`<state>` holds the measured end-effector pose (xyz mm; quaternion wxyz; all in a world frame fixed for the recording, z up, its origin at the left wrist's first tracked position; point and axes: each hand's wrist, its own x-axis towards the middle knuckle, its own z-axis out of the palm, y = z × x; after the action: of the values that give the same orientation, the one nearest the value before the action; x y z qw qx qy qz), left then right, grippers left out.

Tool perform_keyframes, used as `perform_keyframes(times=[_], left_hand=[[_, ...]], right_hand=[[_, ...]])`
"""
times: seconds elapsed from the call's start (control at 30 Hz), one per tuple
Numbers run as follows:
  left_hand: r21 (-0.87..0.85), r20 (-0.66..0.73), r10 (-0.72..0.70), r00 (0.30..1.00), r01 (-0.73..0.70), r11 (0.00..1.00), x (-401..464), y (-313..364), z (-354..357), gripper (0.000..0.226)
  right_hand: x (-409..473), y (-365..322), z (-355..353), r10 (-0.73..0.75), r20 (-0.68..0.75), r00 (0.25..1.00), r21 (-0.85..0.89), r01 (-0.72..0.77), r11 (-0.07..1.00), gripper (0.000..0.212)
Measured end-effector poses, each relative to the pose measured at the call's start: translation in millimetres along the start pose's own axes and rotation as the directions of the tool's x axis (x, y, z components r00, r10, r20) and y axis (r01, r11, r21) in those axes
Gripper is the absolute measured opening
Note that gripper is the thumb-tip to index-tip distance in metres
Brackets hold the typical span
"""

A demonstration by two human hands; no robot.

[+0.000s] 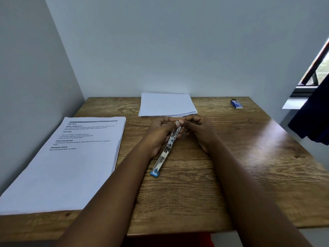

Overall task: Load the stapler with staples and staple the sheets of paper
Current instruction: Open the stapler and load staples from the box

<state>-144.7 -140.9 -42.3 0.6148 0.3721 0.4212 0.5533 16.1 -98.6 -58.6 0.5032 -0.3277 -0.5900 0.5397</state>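
A metal stapler (166, 151) with a blue end lies swung fully open on the wooden table (222, 175), its blue end nearest me. My left hand (158, 134) grips its far half from the left. My right hand (197, 129) pinches at the stapler's far tip, fingertips meeting those of the left hand; whether a staple strip is between them I cannot tell. A stack of blank white sheets (167, 105) rests just beyond my hands at the table's back edge. A small blue and white staple box (236, 104) sits at the back right.
A thick stack of printed pages (71, 163) covers the table's left side. Walls close the back and left. At the right are a window (318, 68) and a dark blue cloth (313, 118) hanging over the table's right edge.
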Motion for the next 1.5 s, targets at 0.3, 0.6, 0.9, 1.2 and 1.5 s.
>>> perform_keyframes(times=[0.3, 0.6, 0.9, 1.2, 1.5], left_hand=[[0.011, 0.030, -0.027, 0.999, 0.027, 1.000, -2.2, 4.2, -1.0, 0.017], [-0.037, 0.059, -0.075, 0.995, 0.077, 0.996, 2.5, 5.0, -3.1, 0.033], [-0.020, 0.054, -0.092, 0.994, 0.093, 0.995, 4.1, 4.1, 0.7, 0.043], [-0.004, 0.082, -0.112, 0.990, 0.112, 0.994, -0.3, 7.4, 3.2, 0.037], [0.229, 0.126, -0.109, 0.986, 0.078, 0.970, -1.7, 5.9, 0.4, 0.035]], right_hand=[[-0.3, -0.3, 0.1, 0.002, 0.032, 0.999, 0.008, -0.002, 1.000, 0.004], [1.1, 2.2, 0.4, 0.021, -0.005, 1.000, -0.024, -0.021, 0.999, 0.014], [1.4, 1.8, 2.6, 0.022, -0.038, 0.999, -0.041, -0.024, 0.999, 0.013], [1.8, -0.6, 4.0, 0.047, -0.054, 0.997, -0.064, -0.050, 0.997, 0.016], [0.4, -4.0, 3.4, 0.044, -0.193, 0.980, -0.013, -0.047, 0.999, 0.007]])
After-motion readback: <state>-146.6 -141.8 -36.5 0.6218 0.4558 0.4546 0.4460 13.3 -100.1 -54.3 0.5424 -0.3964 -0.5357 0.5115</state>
